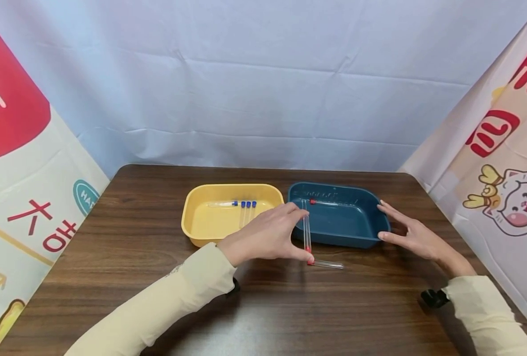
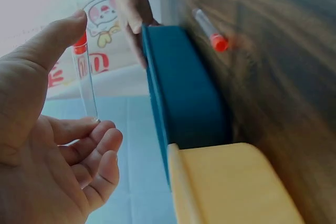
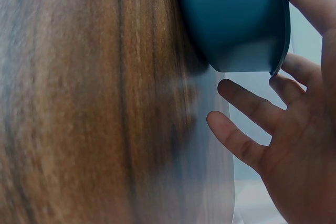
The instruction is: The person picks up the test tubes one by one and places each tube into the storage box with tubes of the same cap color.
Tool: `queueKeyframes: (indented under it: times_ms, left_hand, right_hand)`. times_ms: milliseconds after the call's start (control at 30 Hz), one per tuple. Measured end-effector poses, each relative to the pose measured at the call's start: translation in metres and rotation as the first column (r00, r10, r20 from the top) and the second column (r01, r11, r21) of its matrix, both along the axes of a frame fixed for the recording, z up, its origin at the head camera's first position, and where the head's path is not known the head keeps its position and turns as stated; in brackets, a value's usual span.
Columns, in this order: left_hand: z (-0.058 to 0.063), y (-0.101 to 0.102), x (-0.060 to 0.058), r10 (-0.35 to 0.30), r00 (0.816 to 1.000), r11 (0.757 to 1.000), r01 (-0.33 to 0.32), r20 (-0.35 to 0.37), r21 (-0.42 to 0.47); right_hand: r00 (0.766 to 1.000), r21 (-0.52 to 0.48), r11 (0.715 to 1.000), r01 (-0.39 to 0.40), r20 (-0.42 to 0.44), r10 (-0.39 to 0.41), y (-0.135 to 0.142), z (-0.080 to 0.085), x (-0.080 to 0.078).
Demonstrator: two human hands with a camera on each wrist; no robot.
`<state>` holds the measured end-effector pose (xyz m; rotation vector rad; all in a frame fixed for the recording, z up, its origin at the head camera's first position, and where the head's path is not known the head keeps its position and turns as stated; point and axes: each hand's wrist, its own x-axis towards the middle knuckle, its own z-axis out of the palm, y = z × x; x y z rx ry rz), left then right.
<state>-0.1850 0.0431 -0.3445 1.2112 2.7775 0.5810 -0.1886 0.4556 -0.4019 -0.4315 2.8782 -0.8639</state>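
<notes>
My left hand pinches a clear test tube with a red cap, the thumb at the cap and a forefinger at the far end. In the left wrist view this tube is raised above the rims, beside the blue basin. Another red-capped test tube lies on the table in front of the blue basin. Inside that basin, near its back wall, lies a red-capped tube. My right hand rests spread fingers on the basin's right rim, fingers mostly straight.
A yellow basin stands to the left, close beside the blue one. Several blue-capped test tubes lie in it, partly behind my left hand. The wooden table ends at a pale cloth backdrop.
</notes>
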Motion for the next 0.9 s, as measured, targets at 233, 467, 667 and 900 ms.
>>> queueKeyframes:
  times_ms: [233, 467, 667, 900]
  left_hand:
    - [0.013, 0.014, -0.013, 0.033, 0.999, 0.999, -0.033, -0.01, -0.017]
    - [0.014, 0.028, -0.03, 0.046, 0.999, 0.998, -0.046, 0.002, -0.038]
    - [0.012, 0.039, -0.045, 0.077, 0.996, 0.997, -0.076, 0.036, -0.024]
    - [0.01, 0.047, -0.056, 0.08, 0.994, 0.997, -0.079, 0.073, -0.012]
  right_hand:
    - [1.0, -0.002, 1.0, -0.001, -0.009, 0.001, 0.0, 0.002, 0.002]
    - [1.0, 0.003, 1.0, -0.011, -0.013, 0.011, -0.001, 0.0, 0.001]
    - [1.0, -0.004, 1.0, -0.001, -0.008, 0.001, -0.001, 0.001, 0.001]
    - [1.0, -0.006, 1.0, 0.002, 0.002, -0.002, -0.002, 0.001, 0.002]
